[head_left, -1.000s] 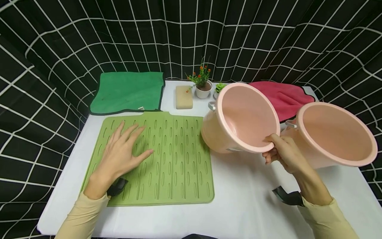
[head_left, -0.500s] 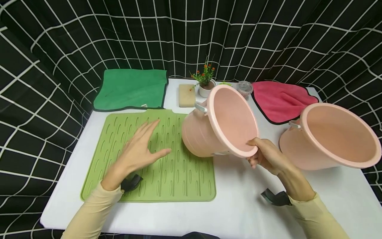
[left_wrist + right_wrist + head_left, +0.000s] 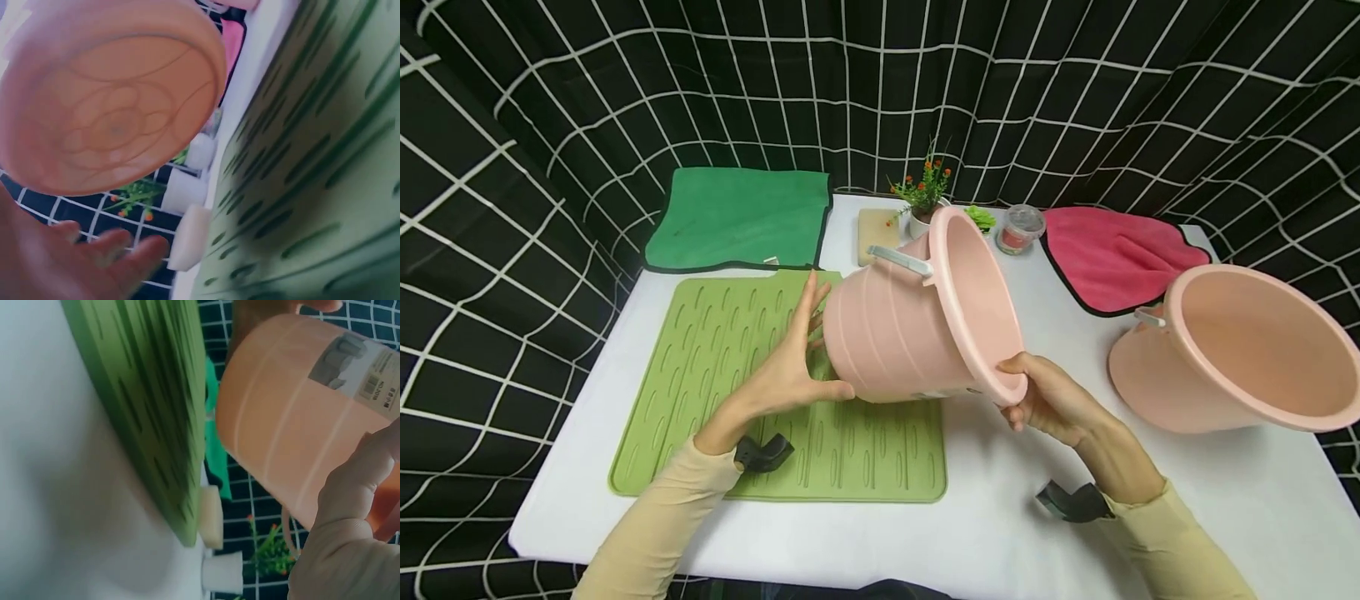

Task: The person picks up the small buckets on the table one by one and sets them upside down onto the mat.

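the pink bucket (image 3: 917, 329) is tipped on its side in the air over the right edge of the green ribbed mat (image 3: 722, 367), mouth facing right, its white handle (image 3: 901, 260) on top. the right hand (image 3: 1051, 400) grips the lower rim with curled fingers, while the left hand (image 3: 790, 367) lies open with fingers straight, palm against the base. it looks like the bucket is being turned over, and the next move probably calls for both hands to rotate it and lower it squarely onto the mat. a 2nd pink bucket (image 3: 1240, 350) sits tilted at the right, well apart. behind are a green cloth (image 3: 737, 218), a sponge (image 3: 877, 227), a small potted plant (image 3: 922, 196), a little jar (image 3: 1019, 228) and a pink cloth (image 3: 1112, 254), none over the mat.
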A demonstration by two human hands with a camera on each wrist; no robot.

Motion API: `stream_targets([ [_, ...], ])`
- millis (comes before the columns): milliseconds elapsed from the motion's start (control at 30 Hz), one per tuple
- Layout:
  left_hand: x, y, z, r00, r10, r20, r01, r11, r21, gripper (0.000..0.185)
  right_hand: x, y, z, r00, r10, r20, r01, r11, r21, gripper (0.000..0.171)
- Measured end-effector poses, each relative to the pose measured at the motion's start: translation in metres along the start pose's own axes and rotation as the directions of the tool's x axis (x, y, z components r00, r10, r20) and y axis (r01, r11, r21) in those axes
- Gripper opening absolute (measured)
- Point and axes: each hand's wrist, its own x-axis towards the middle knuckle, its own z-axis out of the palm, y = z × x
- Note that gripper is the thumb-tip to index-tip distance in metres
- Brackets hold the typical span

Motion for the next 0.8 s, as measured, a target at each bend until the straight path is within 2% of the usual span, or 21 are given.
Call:
stream_targets([
  [100, 0.0, -0.006, 0.004, 0.994, 0.105, 0.026, -0.103, 0.992, -0.074, 0.158, 0.003, 0.004, 0.001, 0.999, -0.002, 0.033, 0.001, 1.0, 0.014, 0.028],
  [233, -0.002, -0.011, 0.009, 0.971, 0.237, 0.011, -0.234, 0.967, -0.102, 0.163, 0.007, 0.007, 0.005, 0.997, 0.011, 0.07, -0.013, 1.0, 0.022, 0.026],
  [467, 0.0, -0.011, 0.015, 0.907, 0.42, -0.035, -0.421, 0.898, -0.124, 0.162, 0.013, 0.011, 0.011, 0.995, 0.035, 0.088, -0.037, 0.999, 0.016, 0.025],
  [533, -0.001, -0.012, 0.015, 0.892, 0.45, -0.047, -0.453, 0.885, -0.111, 0.16, 0.015, 0.013, 0.011, 0.992, 0.035, 0.118, -0.041, 0.998, 0.047, 0.026],
  [700, -0.004, -0.01, 0.014, 0.869, 0.487, -0.093, -0.492, 0.869, -0.049, 0.154, 0.021, 0.014, 0.013, 0.97, -0.001, 0.243, -0.045, 0.982, 0.185, 0.032],
  [800, -0.004, -0.008, 0.012, 0.856, 0.501, -0.126, -0.507, 0.861, -0.024, 0.149, 0.025, 0.012, 0.016, 0.964, -0.007, 0.267, -0.056, 0.973, 0.225, 0.032],
])
